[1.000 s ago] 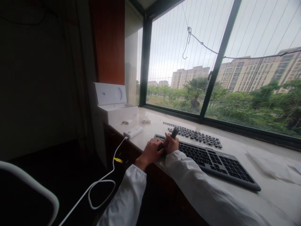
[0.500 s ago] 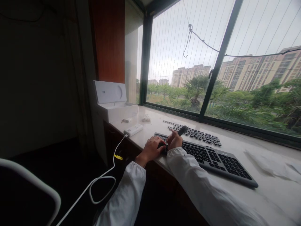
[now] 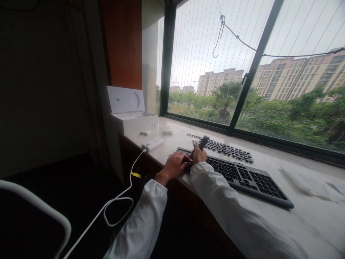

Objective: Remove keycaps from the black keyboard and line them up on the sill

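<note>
A dark grey keyboard (image 3: 244, 180) lies along the sill's front edge, its black key area facing up. At its left end rests my left hand (image 3: 175, 163), fingers bent over the keys and thumb set apart, holding that end. My right hand (image 3: 198, 155) is closed around a black brush (image 3: 204, 141) just above the keyboard, next to my left hand. The brush's upper end sticks up out of my fist; its lower end is hidden by the hands. Behind the keyboard, rows of loose black keycaps (image 3: 229, 151) are laid out on the sill.
An open white box (image 3: 137, 124) stands at the sill's left end. Near it lie a white power strip (image 3: 153, 144) with a white cable (image 3: 131, 180) hanging down, and a small white adapter (image 3: 145, 133). Clear plastic film (image 3: 304, 180) lies at right. The window (image 3: 205, 72) borders the sill.
My right hand has shifted slightly left and turned, so the brush stands more upright. My left hand stays on the keyboard's left end. The whole view has shifted a little.
</note>
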A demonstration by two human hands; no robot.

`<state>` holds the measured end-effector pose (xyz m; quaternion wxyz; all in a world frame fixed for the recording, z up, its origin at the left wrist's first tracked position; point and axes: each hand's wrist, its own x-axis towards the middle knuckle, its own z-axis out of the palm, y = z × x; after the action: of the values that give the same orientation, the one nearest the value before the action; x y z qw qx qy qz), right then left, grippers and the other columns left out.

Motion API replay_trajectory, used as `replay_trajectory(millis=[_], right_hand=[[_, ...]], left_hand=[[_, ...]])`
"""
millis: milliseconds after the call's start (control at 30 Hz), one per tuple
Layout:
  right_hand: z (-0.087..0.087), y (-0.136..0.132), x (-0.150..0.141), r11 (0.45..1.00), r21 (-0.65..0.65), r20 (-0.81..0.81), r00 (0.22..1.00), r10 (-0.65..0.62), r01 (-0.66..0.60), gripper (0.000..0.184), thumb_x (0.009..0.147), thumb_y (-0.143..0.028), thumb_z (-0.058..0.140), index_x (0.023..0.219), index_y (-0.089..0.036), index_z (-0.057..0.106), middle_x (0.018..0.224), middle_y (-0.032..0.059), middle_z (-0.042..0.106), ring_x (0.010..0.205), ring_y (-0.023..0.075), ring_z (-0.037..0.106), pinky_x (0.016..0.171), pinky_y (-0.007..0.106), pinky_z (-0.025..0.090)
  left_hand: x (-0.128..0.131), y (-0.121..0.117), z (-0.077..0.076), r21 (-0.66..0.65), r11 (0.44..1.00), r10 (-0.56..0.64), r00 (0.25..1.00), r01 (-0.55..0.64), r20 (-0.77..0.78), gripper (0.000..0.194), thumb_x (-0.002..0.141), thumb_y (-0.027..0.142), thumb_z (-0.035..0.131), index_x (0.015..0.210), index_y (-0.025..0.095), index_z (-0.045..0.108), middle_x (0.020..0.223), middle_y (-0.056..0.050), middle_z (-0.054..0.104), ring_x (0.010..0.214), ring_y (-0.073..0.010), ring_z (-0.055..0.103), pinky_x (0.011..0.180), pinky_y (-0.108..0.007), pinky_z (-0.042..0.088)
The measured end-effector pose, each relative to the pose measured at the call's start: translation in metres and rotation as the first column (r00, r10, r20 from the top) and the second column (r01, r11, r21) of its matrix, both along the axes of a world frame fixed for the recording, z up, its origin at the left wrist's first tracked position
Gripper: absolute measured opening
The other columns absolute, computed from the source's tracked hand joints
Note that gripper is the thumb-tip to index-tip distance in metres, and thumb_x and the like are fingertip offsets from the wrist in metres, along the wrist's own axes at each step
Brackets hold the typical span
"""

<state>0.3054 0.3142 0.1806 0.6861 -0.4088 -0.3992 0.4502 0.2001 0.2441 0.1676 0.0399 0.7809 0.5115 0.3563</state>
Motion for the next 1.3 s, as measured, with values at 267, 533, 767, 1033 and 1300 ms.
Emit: replay_trajectory(millis=[267, 533, 767, 1033, 1300], right_hand=[[-0.004, 0.004, -0.004, 0.999, -0.052, -0.028, 1.000, 0.008, -0.009, 0.034, 0.073, -0.042, 0.057, 0.056, -0.025, 0.033, 0.037, -0.0086, 0.030, 0.030, 0.0092, 0.029, 0.030, 0.025, 0.026], [-0.006, -0.009, -0.004, 0.986, 0.124, 0.105, 0.989, 0.101, -0.114, 0.044, 0.072, -0.051, 0.060, 0.050, -0.022, 0.035, 0.037, -0.0065, 0.033, 0.035, 0.0083, 0.031, 0.035, 0.024, 0.028], [-0.015, -0.010, -0.004, 0.957, 0.272, 0.332, 0.943, 0.001, -0.097, 0.045, 0.077, -0.055, 0.053, 0.051, -0.021, 0.040, 0.042, -0.0044, 0.038, 0.042, 0.0102, 0.038, 0.043, 0.024, 0.033], [-0.016, -0.013, -0.005, 0.948, 0.319, 0.433, 0.892, -0.127, -0.020, 0.044, 0.080, -0.053, 0.048, 0.051, -0.021, 0.039, 0.044, -0.0041, 0.038, 0.046, 0.0110, 0.037, 0.046, 0.024, 0.033], [-0.014, -0.021, -0.006, 0.933, 0.356, 0.412, 0.888, -0.204, 0.049, 0.040, 0.077, -0.048, 0.051, 0.050, -0.021, 0.040, 0.044, -0.0041, 0.039, 0.047, 0.0112, 0.038, 0.046, 0.023, 0.031]], left_hand=[[-0.001, 0.001, -0.002, 0.019, 1.000, 0.002, 1.000, -0.002, 0.002, 0.020, 0.082, 0.030, 0.055, 0.100, 0.023, 0.060, 0.107, -0.003, 0.059, 0.104, -0.0203, 0.050, 0.093, -0.035, 0.039], [-0.004, 0.005, -0.002, 0.043, 0.996, -0.082, 0.989, 0.077, 0.125, 0.018, 0.078, 0.026, 0.059, 0.095, 0.021, 0.064, 0.099, -0.003, 0.062, 0.093, -0.0176, 0.056, 0.087, -0.029, 0.043], [-0.007, 0.007, 0.004, 0.035, 0.986, -0.169, 0.973, 0.166, 0.157, 0.014, 0.077, 0.024, 0.059, 0.087, 0.018, 0.066, 0.091, -0.003, 0.064, 0.083, -0.0160, 0.057, 0.079, -0.027, 0.045], [-0.010, 0.011, 0.006, -0.002, 0.983, -0.184, 0.976, 0.185, 0.121, 0.018, 0.077, 0.023, 0.058, 0.091, 0.018, 0.067, 0.094, -0.004, 0.064, 0.085, -0.0178, 0.057, 0.083, -0.029, 0.045], [-0.010, 0.012, 0.007, -0.025, 0.982, -0.186, 0.976, 0.190, 0.109, 0.018, 0.076, 0.020, 0.059, 0.091, 0.018, 0.068, 0.094, -0.005, 0.065, 0.087, -0.0186, 0.058, 0.085, -0.030, 0.046]])
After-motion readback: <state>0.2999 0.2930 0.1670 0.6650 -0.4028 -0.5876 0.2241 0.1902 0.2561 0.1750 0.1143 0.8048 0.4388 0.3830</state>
